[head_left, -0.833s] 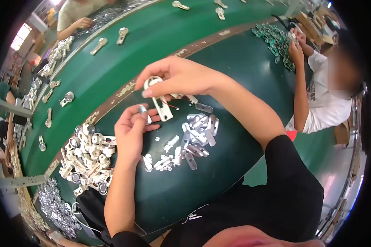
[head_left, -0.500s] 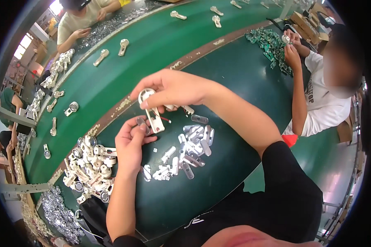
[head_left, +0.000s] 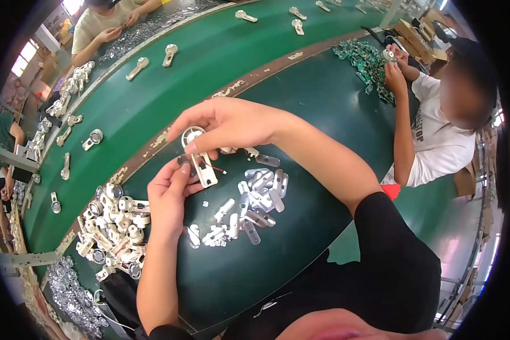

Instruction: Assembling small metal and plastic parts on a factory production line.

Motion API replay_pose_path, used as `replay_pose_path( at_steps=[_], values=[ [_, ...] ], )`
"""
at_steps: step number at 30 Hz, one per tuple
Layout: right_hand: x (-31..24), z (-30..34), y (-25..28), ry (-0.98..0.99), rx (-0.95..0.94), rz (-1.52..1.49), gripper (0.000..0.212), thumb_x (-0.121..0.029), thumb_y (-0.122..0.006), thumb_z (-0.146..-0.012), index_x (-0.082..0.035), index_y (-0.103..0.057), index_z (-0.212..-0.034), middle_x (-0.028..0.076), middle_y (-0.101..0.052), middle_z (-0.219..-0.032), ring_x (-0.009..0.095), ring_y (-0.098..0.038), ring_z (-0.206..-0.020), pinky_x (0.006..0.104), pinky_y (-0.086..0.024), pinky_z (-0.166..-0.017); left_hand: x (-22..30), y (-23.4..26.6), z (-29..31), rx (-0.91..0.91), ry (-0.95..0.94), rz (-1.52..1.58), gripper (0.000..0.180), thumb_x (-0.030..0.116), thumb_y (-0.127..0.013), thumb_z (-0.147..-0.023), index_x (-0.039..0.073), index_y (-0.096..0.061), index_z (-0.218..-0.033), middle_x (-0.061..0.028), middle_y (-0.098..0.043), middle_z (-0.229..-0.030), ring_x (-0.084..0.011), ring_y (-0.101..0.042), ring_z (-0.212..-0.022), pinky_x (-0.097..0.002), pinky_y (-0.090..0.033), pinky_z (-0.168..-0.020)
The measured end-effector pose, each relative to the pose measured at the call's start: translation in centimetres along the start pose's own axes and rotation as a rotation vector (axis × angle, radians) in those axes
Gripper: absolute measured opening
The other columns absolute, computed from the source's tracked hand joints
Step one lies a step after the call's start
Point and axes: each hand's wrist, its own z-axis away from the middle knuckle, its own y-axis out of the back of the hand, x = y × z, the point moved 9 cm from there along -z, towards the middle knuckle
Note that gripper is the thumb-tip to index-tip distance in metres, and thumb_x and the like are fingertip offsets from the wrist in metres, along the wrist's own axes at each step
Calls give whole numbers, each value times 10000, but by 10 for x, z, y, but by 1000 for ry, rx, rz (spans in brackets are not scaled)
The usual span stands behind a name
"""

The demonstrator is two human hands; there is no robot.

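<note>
My right hand (head_left: 232, 123) grips a white plastic housing (head_left: 204, 169) with a round ring head and a straight handle, thumb lying across the ring. A short red wire sticks out beside the handle. Below it, my left hand (head_left: 169, 190) pinches a small see-through oval plate (head_left: 185, 161) between thumb and fingers, close against the handle. Its fingertips reach behind the housing, so I cannot tell whether they also support it. Another white part (head_left: 251, 152) lies partly hidden under my right wrist. Right of the hands is a heap of similar oval plates (head_left: 276, 200).
White assembled parts (head_left: 114, 224) are piled left of my forearm, and small white squares (head_left: 215, 237) lie in front. Beyond a worn brown rail, a green belt (head_left: 119, 107) carries spaced white parts. At right, a co-worker (head_left: 445, 133) handles a round part beside green circuit boards (head_left: 360, 63).
The whole view has shifted slightly, with the scene sliding left. The housing's handle end sits a little lower, and the oval plate has come up slightly beside it. Both grips stay.
</note>
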Motion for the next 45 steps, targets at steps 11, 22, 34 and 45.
replay_pose_path(
  at_steps=[11,22,34,45],
  values=[
    [-2,5,2,-6,64,-12,325,-141,-665,-1013,-32,-696,-1317,8,-690,-930,65,-627,-740,217,-460,-603,-3,-2,3,-23,60,8,307,119,-527,-1093,-53,-627,-1328,-152,-723,-1233,-197,-740,-1022,-327,-639,-870],
    [-18,-8,25,59,169,115,291,-225,-664,-1022,-37,-685,-1243,15,-689,-966,79,-632,-762,251,-516,-655,1,-2,-10,-112,51,236,424,260,-462,-1125,-72,-579,-1360,-215,-707,-1244,-329,-733,-1093,-409,-599,-950],
    [-10,-61,-27,-61,-11,147,271,-124,-610,-1077,7,-592,-1313,7,-679,-1062,37,-611,-887,182,-505,-764,-5,9,-7,-148,68,375,565,430,-392,-1147,-67,-570,-1347,-230,-702,-1228,-330,-725,-1099,-395,-583,-959],
    [11,-73,-23,-7,-62,249,313,-149,-646,-1023,-11,-618,-1303,-31,-628,-1009,20,-546,-851,199,-465,-737,-8,6,-8,-164,58,261,326,171,-635,-1064,-35,-614,-1316,-155,-713,-1193,-236,-726,-1065,-350,-588,-950]
  ],
)
